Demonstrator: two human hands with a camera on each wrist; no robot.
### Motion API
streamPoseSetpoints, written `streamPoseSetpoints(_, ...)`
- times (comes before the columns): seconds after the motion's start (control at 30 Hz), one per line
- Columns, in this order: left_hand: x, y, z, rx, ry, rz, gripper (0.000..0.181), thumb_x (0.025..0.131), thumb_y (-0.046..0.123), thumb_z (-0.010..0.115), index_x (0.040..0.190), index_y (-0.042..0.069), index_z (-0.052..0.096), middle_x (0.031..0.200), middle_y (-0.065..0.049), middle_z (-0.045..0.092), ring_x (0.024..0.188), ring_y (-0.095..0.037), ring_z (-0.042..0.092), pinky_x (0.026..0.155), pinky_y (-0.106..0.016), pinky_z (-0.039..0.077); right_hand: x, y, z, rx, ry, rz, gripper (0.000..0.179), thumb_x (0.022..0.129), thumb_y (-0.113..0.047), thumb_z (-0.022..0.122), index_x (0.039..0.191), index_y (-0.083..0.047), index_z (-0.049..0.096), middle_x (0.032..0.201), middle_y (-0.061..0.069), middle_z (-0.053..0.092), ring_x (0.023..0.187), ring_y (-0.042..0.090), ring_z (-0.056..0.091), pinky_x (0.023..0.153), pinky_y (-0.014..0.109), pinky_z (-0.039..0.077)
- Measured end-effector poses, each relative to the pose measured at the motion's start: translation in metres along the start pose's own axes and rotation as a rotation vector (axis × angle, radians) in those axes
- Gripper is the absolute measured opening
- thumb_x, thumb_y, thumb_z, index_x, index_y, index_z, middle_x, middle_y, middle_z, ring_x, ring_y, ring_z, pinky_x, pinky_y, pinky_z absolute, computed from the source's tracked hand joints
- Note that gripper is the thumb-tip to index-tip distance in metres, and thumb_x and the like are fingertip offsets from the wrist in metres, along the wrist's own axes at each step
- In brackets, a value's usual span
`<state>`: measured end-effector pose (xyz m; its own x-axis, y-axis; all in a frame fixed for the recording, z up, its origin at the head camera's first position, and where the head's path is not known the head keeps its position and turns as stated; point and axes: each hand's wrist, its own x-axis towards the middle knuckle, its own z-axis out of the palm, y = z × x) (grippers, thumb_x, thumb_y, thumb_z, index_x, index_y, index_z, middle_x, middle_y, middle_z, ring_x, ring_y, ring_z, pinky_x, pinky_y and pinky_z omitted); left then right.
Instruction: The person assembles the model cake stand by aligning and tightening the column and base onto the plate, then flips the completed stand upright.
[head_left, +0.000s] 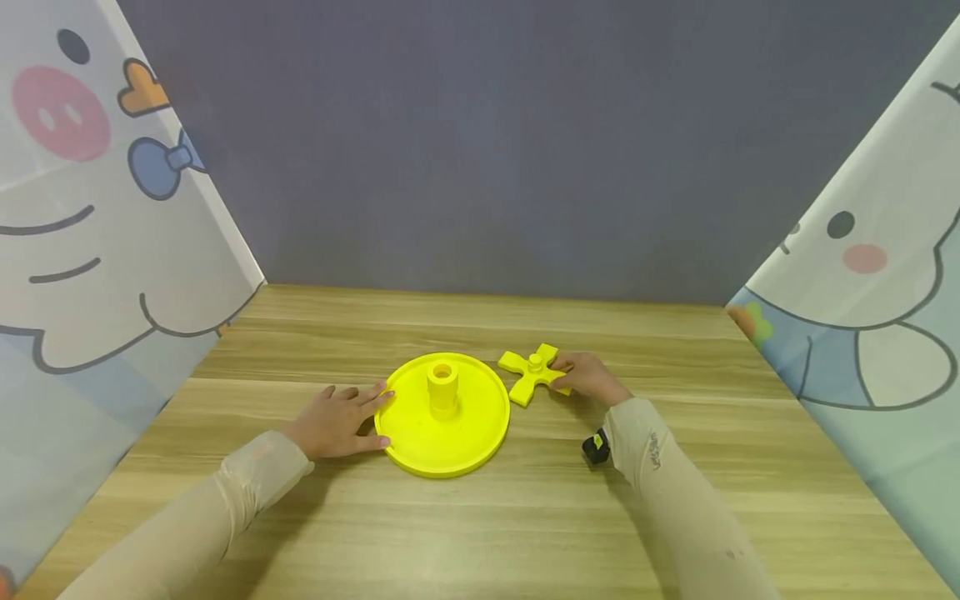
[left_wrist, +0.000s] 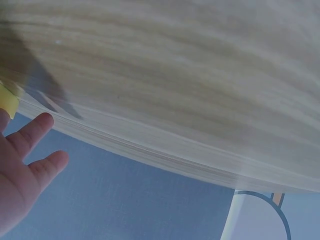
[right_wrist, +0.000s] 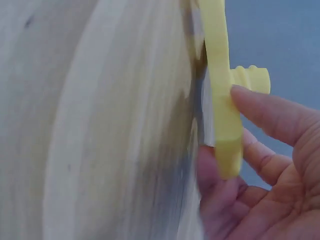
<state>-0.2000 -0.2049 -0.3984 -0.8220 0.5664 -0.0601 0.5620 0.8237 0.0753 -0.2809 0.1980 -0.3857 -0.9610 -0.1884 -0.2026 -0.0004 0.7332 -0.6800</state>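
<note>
A round yellow tray (head_left: 412, 442) with a raised rim lies flat on the table, and a hollow yellow post (head_left: 443, 388) stands up from its middle. My left hand (head_left: 337, 422) touches the tray's left rim with thumb and fingers spread; in the left wrist view this hand (left_wrist: 20, 170) shows loose fingers near a sliver of yellow. Just right of the tray is a yellow cross-shaped piece (head_left: 525, 385) with four flared arms and a short ridged stub (right_wrist: 252, 79). My right hand (head_left: 588, 377) pinches one arm of it, thumb on the stub's side, fingers underneath.
The wood-grain table (head_left: 480, 533) runs back to a dark grey wall (head_left: 480, 150). Cartoon-printed panels (head_left: 97, 250) stand along the left and right sides. A small black device (head_left: 596, 447) sits at the right wrist.
</note>
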Motion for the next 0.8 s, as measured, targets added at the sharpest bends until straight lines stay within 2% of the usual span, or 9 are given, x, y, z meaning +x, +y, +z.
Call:
streamPoseSetpoints(0.13,0.000,0.000,0.002,0.007,0.004,0.000,0.081,0.090,0.064,0.048,0.145,0.006,0.041,0.149,-0.017,0.037,0.118,-0.047,0.050,0.093,-0.070,0.034,0.002,0.004,0.000,0.118,0.005,0.052,0.047,0.089,-0.008,0.067,0.131,0.006,0.053,0.136,0.025,0.050,0.071,0.014,0.057,0.065,0.026,0.051)
streamPoseSetpoints(0.27,0.001,-0.001,0.002,0.010,-0.002,-0.006,0.081,0.090,0.064,0.048,0.146,0.007,0.040,0.149,-0.016,0.037,0.119,-0.046,0.049,0.094,-0.070,0.033,0.002,0.006,-0.001,0.272,-0.005,0.102,0.050,0.091,-0.006,0.065,0.136,0.006,0.048,0.139,0.025,0.046,0.063,0.008,0.050,0.062,0.022,0.048)
streamPoseSetpoints(0.4,0.002,-0.002,0.003,0.011,-0.006,-0.004,0.080,0.089,0.064,0.049,0.146,0.008,0.041,0.149,-0.016,0.038,0.119,-0.046,0.050,0.093,-0.070,0.034,-0.003,0.004,-0.002,0.524,-0.046,0.159,0.053,0.093,-0.002,0.060,0.141,0.006,0.040,0.119,0.017,0.056,0.060,0.006,0.052,0.063,0.020,0.052)
streamPoseSetpoints(0.47,0.002,-0.002,0.004,0.010,-0.005,-0.003,0.080,0.090,0.064,0.049,0.146,0.008,0.041,0.149,-0.016,0.038,0.119,-0.046,0.050,0.093,-0.070,0.034,-0.005,0.003,-0.003,0.642,-0.062,0.188,0.053,0.094,0.000,0.056,0.143,0.005,0.037,0.107,0.011,0.057,0.063,0.007,0.057,0.064,0.020,0.054)
streamPoseSetpoints(0.53,0.003,-0.003,0.004,0.009,-0.005,-0.002,0.079,0.090,0.064,0.049,0.146,0.008,0.040,0.149,-0.015,0.037,0.119,-0.046,0.049,0.093,-0.070,0.033,-0.007,0.003,-0.004,0.720,-0.075,0.210,0.053,0.095,0.002,0.053,0.145,0.005,0.035,0.103,0.009,0.056,0.065,0.010,0.063,0.065,0.022,0.055)
streamPoseSetpoints(0.7,0.003,-0.005,0.005,0.004,0.007,0.007,0.081,0.090,0.065,0.047,0.145,0.007,0.041,0.149,-0.016,0.038,0.119,-0.047,0.049,0.093,-0.071,0.033,-0.010,0.003,-0.008,0.781,-0.096,0.228,0.052,0.096,0.002,0.048,0.145,0.005,0.032,0.104,0.010,0.057,0.061,0.010,0.065,0.058,0.021,0.055)
streamPoseSetpoints(0.8,0.002,-0.006,0.006,0.005,0.005,0.004,0.081,0.089,0.065,0.047,0.146,0.007,0.041,0.149,-0.016,0.038,0.120,-0.047,0.048,0.093,-0.071,0.033,-0.013,0.002,-0.009,0.774,-0.107,0.227,0.051,0.096,0.000,0.049,0.145,0.004,0.034,0.091,0.007,0.060,0.056,0.008,0.064,0.053,0.019,0.053)
